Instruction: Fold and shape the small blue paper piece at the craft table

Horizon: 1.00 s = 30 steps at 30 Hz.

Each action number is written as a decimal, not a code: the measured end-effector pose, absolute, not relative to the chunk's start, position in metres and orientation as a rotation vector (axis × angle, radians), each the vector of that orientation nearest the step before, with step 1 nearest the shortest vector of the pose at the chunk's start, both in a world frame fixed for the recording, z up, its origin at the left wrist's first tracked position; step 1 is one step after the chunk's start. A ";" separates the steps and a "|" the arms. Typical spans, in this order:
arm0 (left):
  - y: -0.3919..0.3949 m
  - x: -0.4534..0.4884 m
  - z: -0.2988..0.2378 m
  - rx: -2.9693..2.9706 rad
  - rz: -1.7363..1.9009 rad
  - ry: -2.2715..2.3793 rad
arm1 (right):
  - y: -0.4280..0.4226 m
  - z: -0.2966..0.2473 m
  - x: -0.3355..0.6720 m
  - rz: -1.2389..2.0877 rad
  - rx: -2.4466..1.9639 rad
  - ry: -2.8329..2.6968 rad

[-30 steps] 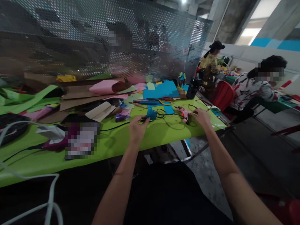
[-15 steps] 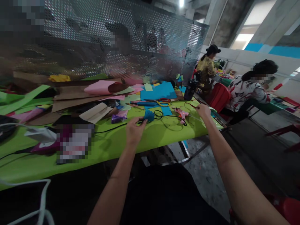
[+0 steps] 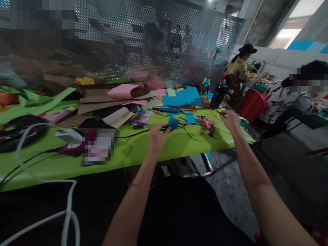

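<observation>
My left hand (image 3: 156, 137) rests on the lime-green table cover (image 3: 143, 150) and pinches a small folded blue paper piece (image 3: 173, 122) at its fingertips. A black cord (image 3: 189, 125) loops on the cover just behind that piece. My right hand (image 3: 230, 119) hovers near the table's right end, fingers curled together on something thin that I cannot make out. A pink glue gun (image 3: 207, 122) lies just left of the right hand, apart from it.
Yellow-handled scissors (image 3: 187, 109), blue sheets (image 3: 183, 97), pink paper (image 3: 123, 91) and brown card (image 3: 102, 102) litter the back. A dark bottle (image 3: 219, 96) stands at the right corner. Behind is a perforated metal screen (image 3: 128, 41). Two people sit to the right by a red chair (image 3: 252, 104). A white cable (image 3: 51, 181) hangs lower left.
My right hand has left the pink glue gun and moved right and back, closing on something thin. My left hand keeps hold of the blue paper piece.
</observation>
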State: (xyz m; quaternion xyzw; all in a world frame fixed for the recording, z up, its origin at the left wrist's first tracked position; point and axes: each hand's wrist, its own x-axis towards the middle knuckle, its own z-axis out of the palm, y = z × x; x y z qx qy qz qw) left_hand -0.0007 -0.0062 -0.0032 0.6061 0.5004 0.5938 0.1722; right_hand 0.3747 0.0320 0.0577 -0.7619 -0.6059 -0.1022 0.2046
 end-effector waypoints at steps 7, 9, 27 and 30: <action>-0.005 0.001 -0.005 1.729 1.736 1.397 | 0.029 0.050 0.365 0.126 -2.014 -1.942; -0.004 0.001 -0.005 1.705 1.753 1.404 | 0.030 0.043 0.367 0.163 -1.974 -1.952; -0.008 0.001 0.001 1.580 1.824 1.374 | 0.044 0.047 0.375 -0.096 -2.293 -1.918; -0.008 0.001 0.001 1.610 1.825 1.360 | 0.040 0.052 0.378 -0.177 -2.259 -1.870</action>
